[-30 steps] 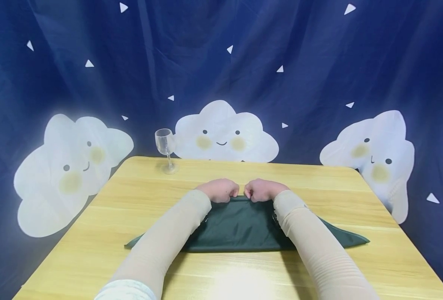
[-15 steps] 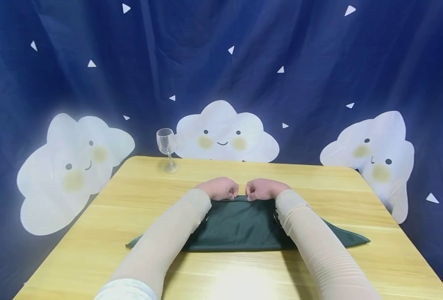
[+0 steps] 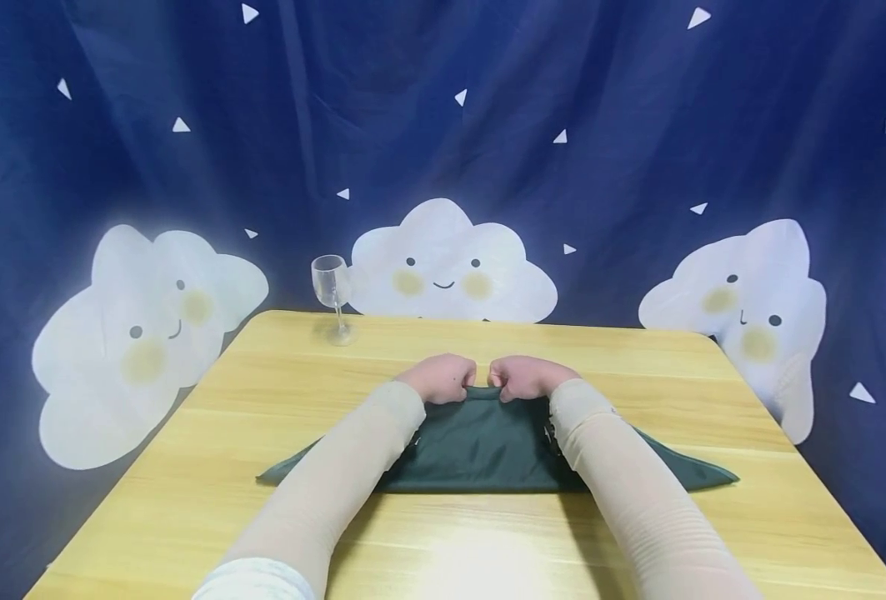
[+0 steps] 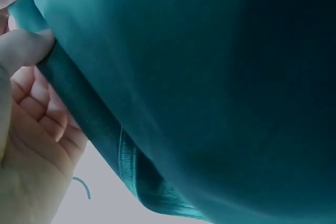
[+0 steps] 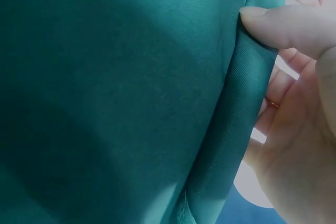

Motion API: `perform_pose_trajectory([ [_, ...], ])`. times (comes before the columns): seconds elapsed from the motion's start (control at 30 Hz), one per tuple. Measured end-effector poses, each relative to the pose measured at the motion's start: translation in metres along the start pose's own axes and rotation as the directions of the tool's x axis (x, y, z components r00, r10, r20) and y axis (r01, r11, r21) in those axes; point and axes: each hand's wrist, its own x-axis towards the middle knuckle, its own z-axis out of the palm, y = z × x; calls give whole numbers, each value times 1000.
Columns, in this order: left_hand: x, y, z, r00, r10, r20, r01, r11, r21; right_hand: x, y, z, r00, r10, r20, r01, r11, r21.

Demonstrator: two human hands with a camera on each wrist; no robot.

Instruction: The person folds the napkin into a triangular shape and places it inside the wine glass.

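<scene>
Dark green cloth lies on the table, its far edge folded into a narrow band. Left hand and right hand each pinch this band, thumb against fingers. Relative to half a second ago, the near edge sits slightly farther forward; the fold appears secured
</scene>
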Motion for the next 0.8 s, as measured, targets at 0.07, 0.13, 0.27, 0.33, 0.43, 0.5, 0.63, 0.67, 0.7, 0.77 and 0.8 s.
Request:
perform_pose_trajectory([
  [0.07,1,-1,1,1000,23,2,-23,1000,-16,-1,2,0,1000,-15,7,15,1000,2],
  [0.13,1,-1,1,999,47,8,-47,998,-38,-1,3,-1,999,-29,20,29,1000,6],
  [0.27,0,-3,1,996,87,19,-86,994,-62,-2,3,-2,998,-50,49,50,999,4],
  [0.33,-1,-4,1,995,102,20,-100,993,-61,-2,3,-2,997,-50,60,50,999,-1],
  [0.43,-2,-4,1,993,121,15,-119,990,-72,-1,2,-2,997,-33,75,35,999,-22],
  [0.5,-2,-4,1,991,133,11,-131,989,-71,0,3,-2,996,-23,82,27,999,-44],
  [0.63,-2,-4,1,987,163,7,-163,986,-43,1,3,-1,996,2,93,6,996,-84],
  [0.67,-2,-5,1,985,170,10,-170,985,-29,1,2,-2,996,5,94,4,996,-93],
  [0.7,-2,-5,1,984,178,13,-178,984,-16,1,2,-2,996,13,93,-4,995,-99],
  [0.77,-2,-5,0,981,192,20,-192,981,4,1,-1,-2,995,35,90,-25,994,-108],
  [0.8,-3,-5,0,980,199,27,-200,980,15,1,-2,-2,995,46,89,-35,993,-113],
])
